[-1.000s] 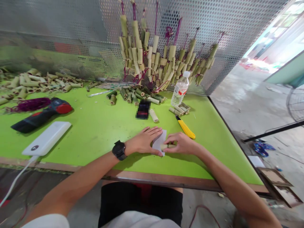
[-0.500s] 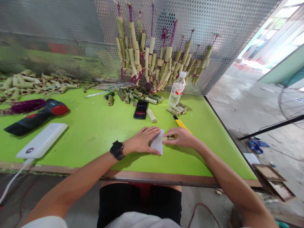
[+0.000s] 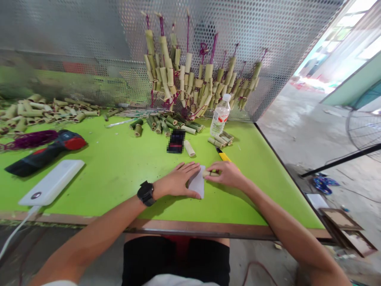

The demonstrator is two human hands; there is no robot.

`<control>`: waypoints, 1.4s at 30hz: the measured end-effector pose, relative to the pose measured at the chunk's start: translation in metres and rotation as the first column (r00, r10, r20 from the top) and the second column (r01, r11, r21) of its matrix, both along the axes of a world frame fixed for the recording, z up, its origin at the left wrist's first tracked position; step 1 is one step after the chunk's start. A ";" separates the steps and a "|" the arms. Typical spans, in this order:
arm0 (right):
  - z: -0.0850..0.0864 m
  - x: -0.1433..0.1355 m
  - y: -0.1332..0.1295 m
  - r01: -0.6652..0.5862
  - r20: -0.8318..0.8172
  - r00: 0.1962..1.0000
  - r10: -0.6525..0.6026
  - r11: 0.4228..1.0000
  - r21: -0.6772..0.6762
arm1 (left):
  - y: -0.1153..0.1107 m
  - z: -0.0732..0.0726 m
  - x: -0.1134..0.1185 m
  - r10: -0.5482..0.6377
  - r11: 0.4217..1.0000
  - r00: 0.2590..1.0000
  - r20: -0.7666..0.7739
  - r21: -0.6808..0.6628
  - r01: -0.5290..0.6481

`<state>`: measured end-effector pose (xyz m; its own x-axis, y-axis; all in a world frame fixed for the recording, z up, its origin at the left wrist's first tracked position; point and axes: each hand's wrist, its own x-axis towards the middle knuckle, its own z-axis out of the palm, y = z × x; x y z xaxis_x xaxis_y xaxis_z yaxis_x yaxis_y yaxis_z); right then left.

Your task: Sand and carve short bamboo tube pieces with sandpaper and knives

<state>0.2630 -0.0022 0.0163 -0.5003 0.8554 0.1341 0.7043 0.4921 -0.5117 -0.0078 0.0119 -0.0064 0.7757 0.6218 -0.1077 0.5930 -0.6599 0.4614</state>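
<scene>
Left hand (image 3: pixel 178 183) lies flat and open on the green worktop (image 3: pixel 119 167), palm down, fingers spread, pinning the near edge of a small pale sheet (image 3: pixel 198 184), which looks like sandpaper. Right hand (image 3: pixel 228 174) is closed around a short bamboo piece (image 3: pixel 209 173), pinching it between thumb and fingertips, and that piece sits right at the far right corner of the sheet, touching it.

Now the change: a second ago the bamboo piece was lower down the sheet, close to the near end. It has travelled up the sheet to the top edge, while the left hand has hardly budged. My read is a rubbing stroke away from the body, one end of the stick being smoothed on the sheet, with the stroke now near its far limit.

Beyond the right hand, a yellow utility knife (image 3: pixel 224 156) pokes out, partly covered by the knuckles. Further back stands a plastic water bottle (image 3: pixel 220 115), with a few cut bamboo lengths (image 3: pixel 222 139) beside its base and a darker green heap (image 3: pixel 166 121) to the left. Strung bamboo bundles (image 3: pixel 190 75) hang on the perforated metal screen. Off to the left lie a white power bank (image 3: pixel 51 183) and a red and black power tool (image 3: pixel 44 153), well apart from both hands.
</scene>
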 end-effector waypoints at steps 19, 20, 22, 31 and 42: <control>-0.008 -0.008 -0.006 0.078 0.028 0.996 -0.081 0.994 0.077 | -0.001 -0.001 0.000 0.012 1.000 1.000 -0.011 0.008 -0.012; -0.008 -0.010 -0.007 0.072 0.022 0.997 -0.074 0.994 0.083 | 0.000 -0.001 0.000 0.014 1.000 1.000 -0.013 0.004 -0.014; -0.008 -0.015 -0.012 -0.045 -0.007 0.999 0.046 0.998 0.048 | 0.000 -0.001 0.000 0.012 1.000 1.000 -0.011 -0.007 -0.012; -0.007 -0.016 -0.012 0.073 0.036 0.997 -0.075 0.996 0.043 | -0.001 -0.001 0.001 0.009 1.000 1.000 -0.005 -0.004 -0.009; -0.012 -0.012 -0.009 0.025 0.024 0.999 -0.027 0.998 0.057 | -0.002 0.002 0.002 0.022 0.999 1.000 -0.018 -0.034 -0.023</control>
